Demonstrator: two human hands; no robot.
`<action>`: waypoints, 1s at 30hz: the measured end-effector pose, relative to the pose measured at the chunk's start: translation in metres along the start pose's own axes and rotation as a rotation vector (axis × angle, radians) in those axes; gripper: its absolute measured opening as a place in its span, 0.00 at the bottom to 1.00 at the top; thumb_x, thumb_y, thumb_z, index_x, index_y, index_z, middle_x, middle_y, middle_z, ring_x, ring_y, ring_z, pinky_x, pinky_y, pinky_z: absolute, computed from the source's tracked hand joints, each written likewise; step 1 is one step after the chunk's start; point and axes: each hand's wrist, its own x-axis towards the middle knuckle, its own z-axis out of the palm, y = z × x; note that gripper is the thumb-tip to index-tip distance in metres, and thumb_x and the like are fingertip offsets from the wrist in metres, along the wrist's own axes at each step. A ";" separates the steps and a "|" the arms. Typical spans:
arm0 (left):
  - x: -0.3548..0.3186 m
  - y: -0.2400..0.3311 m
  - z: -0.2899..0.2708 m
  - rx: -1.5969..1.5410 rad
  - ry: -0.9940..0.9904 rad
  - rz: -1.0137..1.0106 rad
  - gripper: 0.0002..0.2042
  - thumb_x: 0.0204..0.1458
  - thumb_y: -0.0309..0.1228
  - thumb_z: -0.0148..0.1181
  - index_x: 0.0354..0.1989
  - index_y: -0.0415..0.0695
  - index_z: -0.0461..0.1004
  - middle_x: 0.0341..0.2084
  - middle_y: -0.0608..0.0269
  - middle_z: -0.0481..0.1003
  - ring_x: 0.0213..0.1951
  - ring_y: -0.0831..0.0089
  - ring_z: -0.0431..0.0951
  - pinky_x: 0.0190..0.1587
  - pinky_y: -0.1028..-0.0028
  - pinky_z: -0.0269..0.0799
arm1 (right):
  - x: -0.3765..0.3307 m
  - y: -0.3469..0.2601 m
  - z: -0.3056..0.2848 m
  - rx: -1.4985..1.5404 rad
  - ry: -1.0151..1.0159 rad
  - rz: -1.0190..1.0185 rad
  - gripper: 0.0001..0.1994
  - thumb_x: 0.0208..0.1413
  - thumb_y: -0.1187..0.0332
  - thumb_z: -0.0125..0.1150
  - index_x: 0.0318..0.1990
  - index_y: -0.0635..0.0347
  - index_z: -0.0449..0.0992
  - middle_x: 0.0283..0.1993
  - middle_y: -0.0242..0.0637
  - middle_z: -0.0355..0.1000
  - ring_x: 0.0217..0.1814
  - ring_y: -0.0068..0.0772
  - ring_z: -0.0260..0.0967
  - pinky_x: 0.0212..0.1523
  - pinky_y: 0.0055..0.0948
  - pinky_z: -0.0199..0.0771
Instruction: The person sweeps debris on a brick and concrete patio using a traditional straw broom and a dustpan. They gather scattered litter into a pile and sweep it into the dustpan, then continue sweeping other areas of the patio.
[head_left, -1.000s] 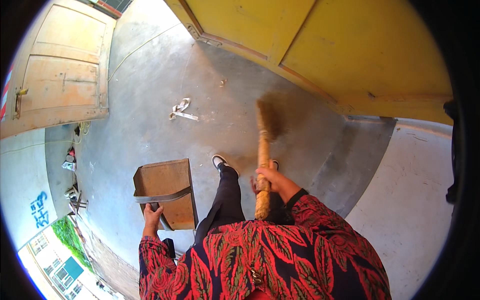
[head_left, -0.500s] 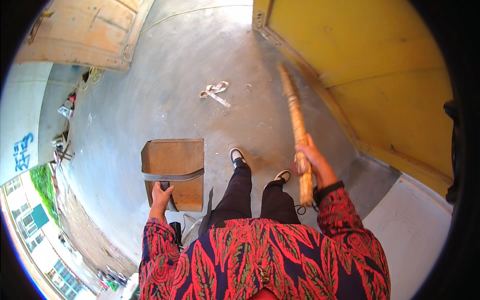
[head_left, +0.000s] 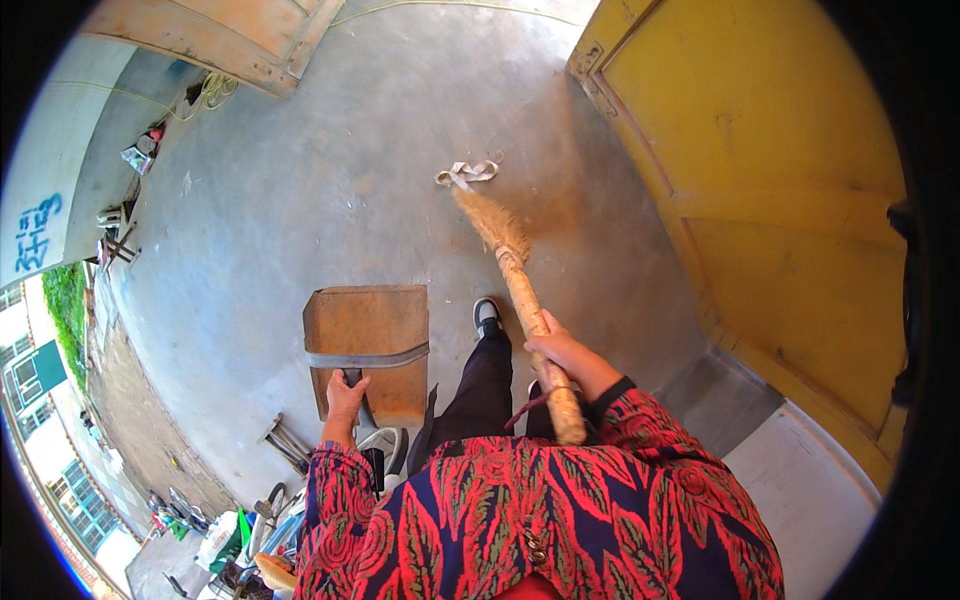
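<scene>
My right hand (head_left: 562, 352) wrapped round the broom (head_left: 522, 290), left hand (head_left: 345, 400) gripping the dustpan (head_left: 365, 322), I'd best sweep the strap (head_left: 468, 173) with low strokes.

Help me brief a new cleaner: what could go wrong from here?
The strap lies by the tip of the broom and could snag in its bristles. The left hand alone holds the dustpan, so it might tilt. A careless stroke could bump the nearby shoe.
</scene>
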 end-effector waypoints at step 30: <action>0.007 -0.025 0.008 0.119 0.023 -0.137 0.16 0.28 0.32 0.63 0.24 0.39 0.65 0.18 0.61 0.69 0.21 0.73 0.68 0.27 0.74 0.65 | -0.064 -0.080 -0.056 -0.868 0.223 -0.041 0.38 0.33 0.69 0.53 0.57 0.47 0.46 0.35 0.54 0.66 0.39 0.51 0.65 0.39 0.36 0.65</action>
